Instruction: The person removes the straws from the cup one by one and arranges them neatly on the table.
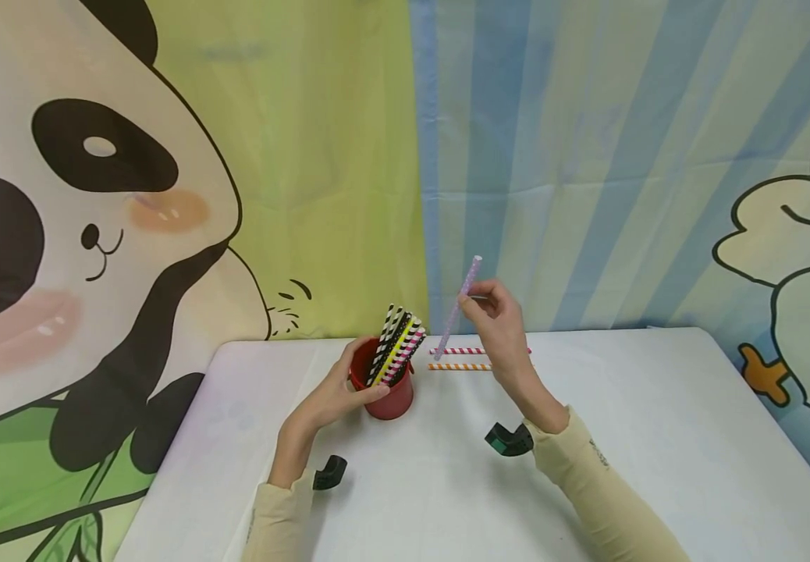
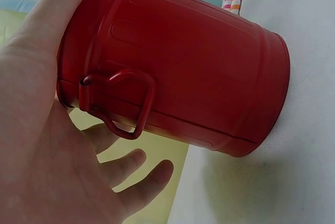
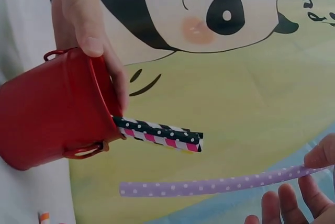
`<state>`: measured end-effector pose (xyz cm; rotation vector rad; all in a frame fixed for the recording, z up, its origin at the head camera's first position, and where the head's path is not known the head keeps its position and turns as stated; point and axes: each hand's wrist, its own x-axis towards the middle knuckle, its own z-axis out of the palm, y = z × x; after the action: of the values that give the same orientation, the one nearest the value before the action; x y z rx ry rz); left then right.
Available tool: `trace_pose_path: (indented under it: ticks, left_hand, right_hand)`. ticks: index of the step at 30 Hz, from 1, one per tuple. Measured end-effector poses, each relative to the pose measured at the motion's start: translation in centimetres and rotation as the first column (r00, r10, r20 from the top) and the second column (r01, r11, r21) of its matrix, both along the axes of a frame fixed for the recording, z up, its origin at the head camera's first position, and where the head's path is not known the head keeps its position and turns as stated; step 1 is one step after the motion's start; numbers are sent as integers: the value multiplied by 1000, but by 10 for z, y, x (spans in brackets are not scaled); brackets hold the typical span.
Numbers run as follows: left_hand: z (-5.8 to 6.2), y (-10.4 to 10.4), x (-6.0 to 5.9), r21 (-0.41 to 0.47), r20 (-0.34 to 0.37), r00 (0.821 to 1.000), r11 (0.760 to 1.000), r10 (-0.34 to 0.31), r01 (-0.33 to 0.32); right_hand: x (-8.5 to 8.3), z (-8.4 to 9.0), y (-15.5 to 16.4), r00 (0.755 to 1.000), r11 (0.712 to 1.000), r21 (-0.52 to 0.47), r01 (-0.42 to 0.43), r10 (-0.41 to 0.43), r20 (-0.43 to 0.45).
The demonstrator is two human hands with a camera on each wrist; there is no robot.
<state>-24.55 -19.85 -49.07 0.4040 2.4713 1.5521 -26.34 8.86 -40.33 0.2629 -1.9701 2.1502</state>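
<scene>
On the white table [image 1: 658,437], toward its far middle, stands a small red metal pail [image 1: 389,390], glossy, ribbed and fitted with wire side handles. The left hand [image 1: 338,394] curls round its rim, thumb on the near side and fingers behind. Out of it fans a bunch of paper straws [image 1: 398,347], striped and dotted in black, yellow and pink. The right hand [image 1: 499,320], raised just right of the pail, pinches a slim lilac straw with white dots [image 1: 460,307] between thumb and fingertips, its lower end slanting toward the pail. Behind that hand, two striped straws, one red [image 1: 457,351] and one orange [image 1: 460,366], lie flat side by side.
</scene>
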Motion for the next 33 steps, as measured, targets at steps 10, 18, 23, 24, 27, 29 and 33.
trace_pose_path:
  ticks: [10,18,23,24,27,29,33]
  left_hand:
    - [-1,0,0,-3,36,999,1000,19,-19]
    - [-2,0,0,-4,24,1000,1000,7,-7]
    - [-3,-1,0,-5,29,1000,1000,8,-8]
    - [-3,0,0,-5,28,1000,1000,5,-5]
    - [-3,0,0,-1,27,1000,1000,2,-2]
    - [-2,0,1,-2,29,1000,1000,2,-2]
    - [-2,0,0,-6,30,1000,1000,4,-4]
  right_hand:
    - [-2,-6,6,1000,993,121,16,-13,-27]
    - [-2,-14,9,997,944,327,-33,55,-58]
    - [-1,-16,11,996,896,442,-46,73,-45]
    - [-1,-17,11,996,885,464,-47,77,-46]
    - [-2,-19,12,994,854,518,-49,93,-59]
    - [-2,-20,13,993,832,552,-49,102,-67]
    - [-2,-22,14,991,793,608,-39,107,-75]
